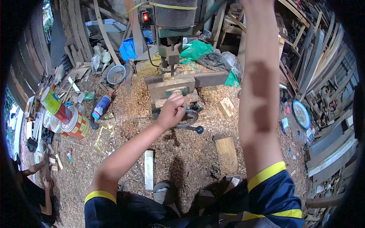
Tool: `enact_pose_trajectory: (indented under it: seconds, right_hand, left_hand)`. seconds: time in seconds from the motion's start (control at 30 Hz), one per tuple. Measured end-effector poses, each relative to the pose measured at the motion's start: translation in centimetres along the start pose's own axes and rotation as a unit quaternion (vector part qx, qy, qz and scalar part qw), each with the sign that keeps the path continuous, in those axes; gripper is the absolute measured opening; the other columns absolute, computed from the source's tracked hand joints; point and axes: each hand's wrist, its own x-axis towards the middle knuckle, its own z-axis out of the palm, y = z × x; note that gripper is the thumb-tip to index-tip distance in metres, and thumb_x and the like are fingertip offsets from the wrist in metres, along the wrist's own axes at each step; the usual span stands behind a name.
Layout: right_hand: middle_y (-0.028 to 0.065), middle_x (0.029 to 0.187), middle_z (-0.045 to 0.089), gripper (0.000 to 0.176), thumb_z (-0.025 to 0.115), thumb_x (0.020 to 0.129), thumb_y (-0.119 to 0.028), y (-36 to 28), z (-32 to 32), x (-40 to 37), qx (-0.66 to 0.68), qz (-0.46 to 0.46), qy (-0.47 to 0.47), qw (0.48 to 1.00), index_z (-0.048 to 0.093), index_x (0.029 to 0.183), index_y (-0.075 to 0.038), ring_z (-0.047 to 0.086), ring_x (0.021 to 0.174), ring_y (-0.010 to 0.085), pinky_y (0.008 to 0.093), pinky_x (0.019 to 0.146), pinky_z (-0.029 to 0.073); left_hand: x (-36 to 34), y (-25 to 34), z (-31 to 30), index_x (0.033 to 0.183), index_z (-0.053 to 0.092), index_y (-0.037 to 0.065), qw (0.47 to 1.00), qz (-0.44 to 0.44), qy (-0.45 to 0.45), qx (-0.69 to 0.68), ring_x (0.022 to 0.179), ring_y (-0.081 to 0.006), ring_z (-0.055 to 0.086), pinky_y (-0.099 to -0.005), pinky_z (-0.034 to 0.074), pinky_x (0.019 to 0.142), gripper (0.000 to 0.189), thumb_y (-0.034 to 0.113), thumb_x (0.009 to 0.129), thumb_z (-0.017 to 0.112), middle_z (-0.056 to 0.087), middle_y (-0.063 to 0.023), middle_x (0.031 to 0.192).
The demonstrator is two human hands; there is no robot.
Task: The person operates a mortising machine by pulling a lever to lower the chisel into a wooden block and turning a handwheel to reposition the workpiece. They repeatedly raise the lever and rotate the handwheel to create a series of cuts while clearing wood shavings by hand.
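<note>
A drilling machine (175, 19) with a lit red switch stands in front of me, its bit (172, 70) pointing down at a wooden block (159, 90) on the machine's table. My left hand (173, 110) is closed in a fist just in front of that block, near a small greenish part (177, 91). What its fingers hold is hidden. Below the fist are a round handwheel (188, 118) and a crank with a black knob (199, 129). My right arm (260, 87) reaches up past the machine's right side; its hand (257, 2) is cut off by the top edge, fingers hidden.
Wood shavings cover the floor, with a loose block (227, 107), a flat board (227, 154) and a pale strip (148, 170). Paint buckets (78, 123) and a bottle (102, 106) stand left. Planks (321, 60) lean right. Another person's arm (45, 190) shows lower left.
</note>
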Motion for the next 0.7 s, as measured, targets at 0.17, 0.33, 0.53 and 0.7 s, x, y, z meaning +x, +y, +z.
enact_pose_trajectory:
  seconds: [0.17, 0.33, 0.53, 0.7]
  right_hand:
    - [0.0002, 0.058, 0.038, 0.023, 0.050, 0.093, -0.026, 1.0, -3.7, -23.1, 0.057, -0.115, -0.004, 0.992, 0.049, 0.079, -0.008, 0.041, 0.056, 0.0170, 0.0401, 0.066, 0.037]
    - [0.0047, 0.054, 0.042, 0.023, 0.051, 0.084, -0.022, 1.5, -2.8, -25.0, -0.002, -0.174, 0.018, 0.985, 0.049, 0.075, -0.001, 0.041, 0.052, 0.0167, 0.0387, 0.063, 0.036]
    - [-0.0004, 0.054, 0.037, 0.027, 0.043, 0.095, -0.026, -1.6, -2.7, -17.1, -0.047, -0.045, -0.057, 0.996, 0.046, 0.076, -0.007, 0.039, 0.053, 0.0162, 0.0385, 0.067, 0.038]
    - [-0.0014, 0.053, 0.038, 0.029, 0.046, 0.103, -0.028, 0.0, -3.3, -1.9, 0.363, 0.186, -0.150, 0.901, 0.056, 0.084, -0.009, 0.040, 0.046, 0.0143, 0.0335, 0.053, 0.039]
  left_hand:
    - [-0.2, 0.1, 0.3, 0.078, 0.049, 0.000, 1.000, -0.011, -0.002, 0.002, 0.079, -0.0353, 0.049, -0.0438, 0.042, 0.074, 0.003, 0.001, 0.076, 0.051, 0.050, -0.0148, 0.077]
    - [-0.4, 0.0, 0.2, 0.078, 0.050, -0.001, 0.999, -0.023, 0.005, 0.024, 0.080, -0.0355, 0.050, -0.0440, 0.044, 0.074, 0.003, 0.000, 0.076, 0.052, 0.051, -0.0163, 0.077]
    - [-0.2, -0.2, 0.4, 0.077, 0.048, -0.001, 0.999, 0.003, 0.034, -0.005, 0.079, -0.0362, 0.050, -0.0439, 0.043, 0.075, 0.005, 0.000, 0.077, 0.052, 0.049, -0.0160, 0.076]
    - [0.1, 0.0, 0.0, 0.077, 0.047, 0.000, 1.000, -0.009, 0.004, -0.001, 0.078, -0.0362, 0.049, -0.0437, 0.042, 0.075, 0.006, 0.002, 0.079, 0.052, 0.048, -0.0154, 0.076]
